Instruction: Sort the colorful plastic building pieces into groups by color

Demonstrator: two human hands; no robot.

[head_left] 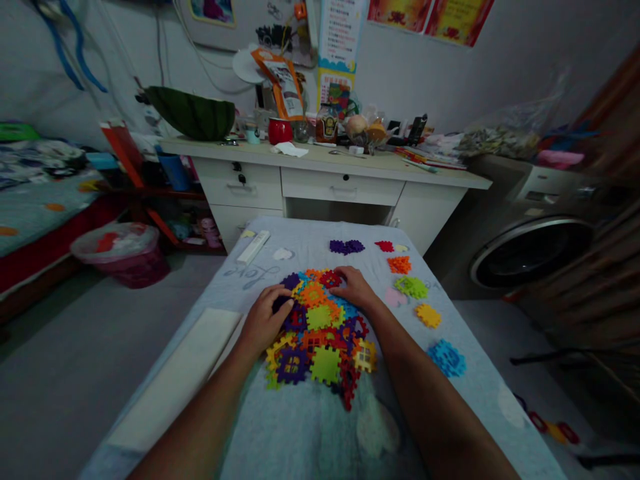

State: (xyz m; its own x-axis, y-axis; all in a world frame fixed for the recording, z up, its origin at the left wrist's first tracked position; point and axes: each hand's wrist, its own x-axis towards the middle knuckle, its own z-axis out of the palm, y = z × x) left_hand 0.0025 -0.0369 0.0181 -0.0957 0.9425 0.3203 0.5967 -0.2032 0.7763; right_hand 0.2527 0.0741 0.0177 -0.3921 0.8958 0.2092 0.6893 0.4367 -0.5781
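Observation:
A heap of colourful interlocking plastic tiles (320, 333) lies in the middle of a table covered with a light blue cloth (300, 427). My left hand (264, 319) rests on the heap's left edge, fingers curled over purple and orange pieces. My right hand (354, 287) lies on the heap's far right corner, fingers bent down onto a red piece. Small sorted piles sit along the right side: purple (347, 247), red (385, 246), orange (399, 265), green (411, 287), yellow (429, 315) and blue (447, 358).
A white flat slab (175, 380) lies along the table's left edge and a white stick-like box (253, 247) at the far left. Beyond stand a cluttered white desk (325, 180), a washing machine (530, 247), a bed (30, 207) and a lined bin (123, 253).

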